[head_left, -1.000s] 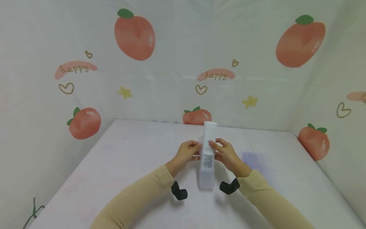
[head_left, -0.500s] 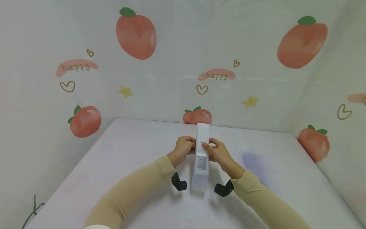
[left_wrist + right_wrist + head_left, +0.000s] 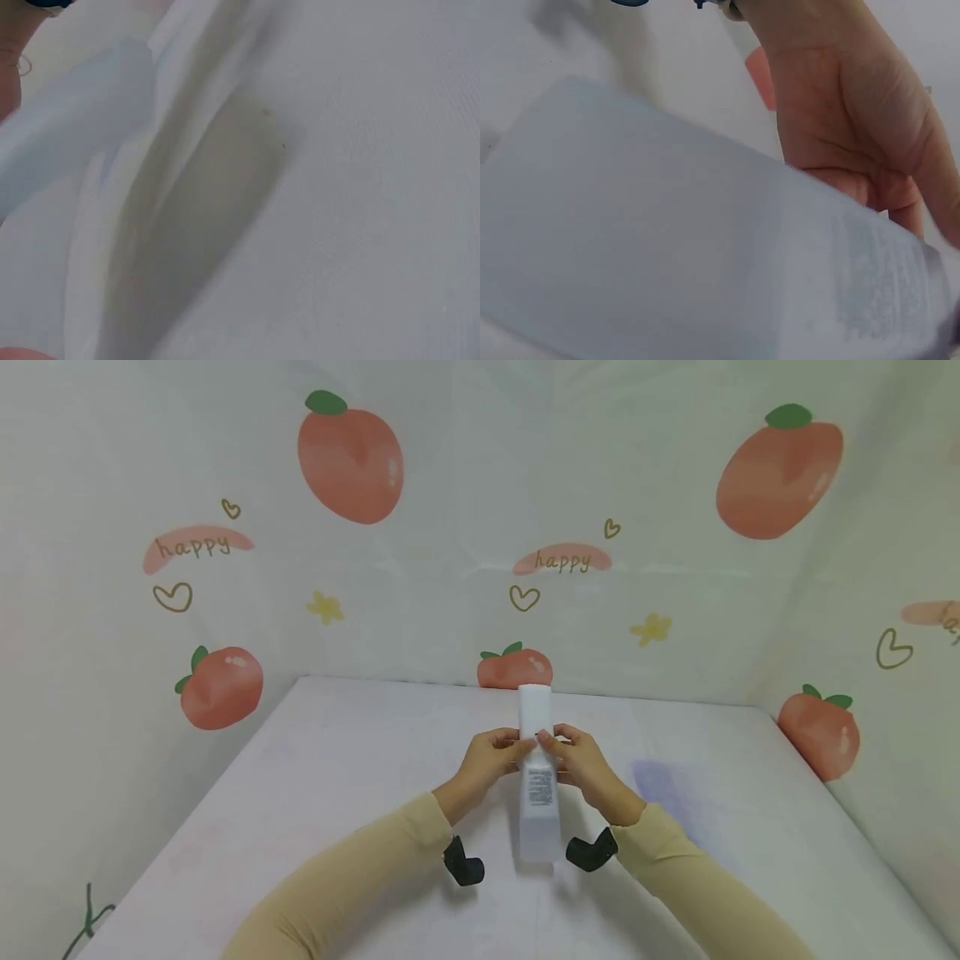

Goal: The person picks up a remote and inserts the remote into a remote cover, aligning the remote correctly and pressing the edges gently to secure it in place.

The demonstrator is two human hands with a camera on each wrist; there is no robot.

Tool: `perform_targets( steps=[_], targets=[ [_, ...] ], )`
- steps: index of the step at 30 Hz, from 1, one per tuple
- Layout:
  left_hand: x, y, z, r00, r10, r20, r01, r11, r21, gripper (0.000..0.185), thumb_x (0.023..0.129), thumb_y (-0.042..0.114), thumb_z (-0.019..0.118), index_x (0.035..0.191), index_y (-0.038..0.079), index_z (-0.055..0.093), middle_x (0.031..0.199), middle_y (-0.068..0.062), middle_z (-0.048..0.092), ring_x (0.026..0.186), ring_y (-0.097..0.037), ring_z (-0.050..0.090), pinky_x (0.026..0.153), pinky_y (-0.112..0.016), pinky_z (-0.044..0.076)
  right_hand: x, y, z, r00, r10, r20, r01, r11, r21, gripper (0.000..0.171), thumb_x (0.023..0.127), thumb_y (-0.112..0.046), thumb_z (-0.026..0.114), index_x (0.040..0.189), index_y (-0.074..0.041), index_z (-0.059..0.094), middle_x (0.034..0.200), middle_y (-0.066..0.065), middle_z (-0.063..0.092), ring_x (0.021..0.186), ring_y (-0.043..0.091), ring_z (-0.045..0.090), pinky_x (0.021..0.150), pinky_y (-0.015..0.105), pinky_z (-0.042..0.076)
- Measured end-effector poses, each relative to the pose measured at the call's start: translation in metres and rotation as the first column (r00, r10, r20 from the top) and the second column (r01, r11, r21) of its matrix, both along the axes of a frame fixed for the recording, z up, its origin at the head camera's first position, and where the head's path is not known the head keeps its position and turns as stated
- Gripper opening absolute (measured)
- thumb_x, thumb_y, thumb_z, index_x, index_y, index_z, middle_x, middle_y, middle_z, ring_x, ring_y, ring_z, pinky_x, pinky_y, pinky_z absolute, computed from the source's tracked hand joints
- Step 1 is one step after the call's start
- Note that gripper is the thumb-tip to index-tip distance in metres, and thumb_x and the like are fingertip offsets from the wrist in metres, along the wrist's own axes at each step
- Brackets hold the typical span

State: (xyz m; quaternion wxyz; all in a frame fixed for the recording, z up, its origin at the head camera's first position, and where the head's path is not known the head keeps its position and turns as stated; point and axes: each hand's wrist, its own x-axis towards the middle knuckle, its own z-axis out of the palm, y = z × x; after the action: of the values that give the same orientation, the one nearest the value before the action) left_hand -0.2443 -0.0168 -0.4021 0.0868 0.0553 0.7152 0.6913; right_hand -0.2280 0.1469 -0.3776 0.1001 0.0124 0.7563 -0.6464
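A long white plastic device (image 3: pixel 539 839) stands out from the middle of the table, with a narrower upper part, a block of fine print and a wider, frosted-looking lower end. My left hand (image 3: pixel 483 768) grips its left side with the thumb on the front. From the other side my right hand (image 3: pixel 592 768) holds it, thumb also on the front beside a small dark mark. In the right wrist view the frosted end of the device (image 3: pixel 652 232) fills the foreground, and its print is blurred. The left wrist view catches only part of the device (image 3: pixel 82 112).
A white cloth-covered table (image 3: pixel 300 860) lies beneath, with a bluish-purple stain (image 3: pixel 667 793) right of the hands. Behind it hangs a white backdrop (image 3: pixel 450 485) printed with peaches. A green cord (image 3: pixel 88 920) shows at the left edge.
The device and right hand have shifted a little left since a second ago. The left thumb, hidden behind the device half a second ago, now lies on its front.
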Motion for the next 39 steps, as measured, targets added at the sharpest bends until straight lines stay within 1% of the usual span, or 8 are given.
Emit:
perform_targets(
  steps=[4,8,13,16,20,30,35,39],
  targets=[
    [0.000,-0.003,0.002,0.998,-0.039,-0.042,0.036,0.998,-0.059,0.040,0.083,0.024,0.077,0.113,-0.001,0.067,0.099,-0.010,0.069,0.084,-0.012,0.061,0.078,-0.030,0.056,0.001,0.004,-0.002,0.999,0.023,0.032,-0.019,0.994,-0.108,0.047,0.102,-0.035,0.048,0.133,0.000,0.041,0.113,0.015,0.058,0.082,0.017,0.065,0.074,0.029,0.055],
    [-0.003,-0.005,0.006,0.998,-0.009,-0.065,0.008,1.000,-0.016,0.037,0.085,0.021,0.075,0.112,-0.003,0.066,0.101,-0.013,0.071,0.083,-0.012,0.064,0.078,-0.030,0.057,0.002,0.005,-0.004,0.997,0.017,0.069,0.000,0.970,-0.241,0.052,0.104,-0.028,0.045,0.142,0.003,0.029,0.119,0.015,0.053,0.086,0.015,0.063,0.076,0.024,0.054],
    [-0.005,-0.003,0.006,0.997,-0.010,-0.081,0.009,1.000,-0.013,0.034,0.089,0.020,0.071,0.114,-0.002,0.061,0.100,-0.015,0.070,0.079,-0.011,0.062,0.071,-0.027,0.056,0.004,0.000,-0.008,0.994,-0.041,0.104,0.065,0.969,-0.237,0.020,0.104,-0.022,0.045,0.105,-0.003,0.053,0.096,0.001,0.057,0.082,0.012,0.059,0.073,0.023,0.051],
    [-0.004,-0.001,0.006,0.996,-0.035,-0.086,0.032,0.998,-0.045,0.032,0.092,0.020,0.068,0.114,-0.001,0.059,0.097,-0.016,0.069,0.075,-0.010,0.061,0.066,-0.026,0.055,0.005,-0.006,-0.010,0.987,-0.127,0.101,0.147,0.963,-0.226,0.022,0.105,-0.020,0.042,0.085,-0.011,0.047,0.086,-0.002,0.052,0.074,0.011,0.055,0.068,0.025,0.047],
    [-0.002,0.002,0.007,0.993,-0.083,-0.088,0.075,0.993,-0.094,0.032,0.092,0.018,0.067,0.113,-0.004,0.057,0.092,-0.019,0.069,0.073,-0.011,0.062,0.065,-0.029,0.057,0.004,-0.007,-0.010,0.977,-0.205,0.058,0.212,0.963,-0.167,0.025,0.104,-0.015,0.043,0.079,-0.010,0.045,0.078,-0.002,0.053,0.068,0.011,0.054,0.064,0.026,0.046],
    [0.005,-0.001,0.009,0.978,-0.209,0.005,0.208,0.972,-0.107,0.032,0.094,0.015,0.065,0.117,-0.005,0.056,0.096,-0.020,0.070,0.078,-0.015,0.066,0.071,-0.035,0.059,-0.010,0.002,-0.001,0.989,-0.150,-0.002,0.150,0.986,-0.069,0.023,0.099,-0.005,0.044,0.080,-0.006,0.056,0.074,-0.002,0.054,0.069,0.012,0.054,0.067,0.026,0.048],
    [0.004,-0.002,0.012,0.984,-0.176,-0.038,0.171,0.979,-0.106,0.035,0.092,0.016,0.067,0.119,-0.003,0.056,0.098,-0.019,0.069,0.079,-0.015,0.065,0.071,-0.035,0.059,-0.004,0.000,0.001,0.992,-0.121,0.040,0.126,0.981,-0.151,0.021,0.103,-0.013,0.043,0.087,-0.009,0.055,0.080,-0.003,0.057,0.072,0.011,0.057,0.071,0.027,0.047],
    [0.002,-0.003,0.014,0.986,-0.132,-0.104,0.118,0.985,-0.129,0.036,0.089,0.016,0.071,0.116,-0.002,0.059,0.097,-0.017,0.067,0.079,-0.015,0.065,0.069,-0.034,0.060,0.001,-0.003,0.003,0.991,-0.127,0.045,0.134,0.964,-0.228,0.022,0.104,-0.028,0.044,0.114,-0.009,0.050,0.095,0.001,0.056,0.072,0.011,0.060,0.069,0.026,0.050]
  ],
)
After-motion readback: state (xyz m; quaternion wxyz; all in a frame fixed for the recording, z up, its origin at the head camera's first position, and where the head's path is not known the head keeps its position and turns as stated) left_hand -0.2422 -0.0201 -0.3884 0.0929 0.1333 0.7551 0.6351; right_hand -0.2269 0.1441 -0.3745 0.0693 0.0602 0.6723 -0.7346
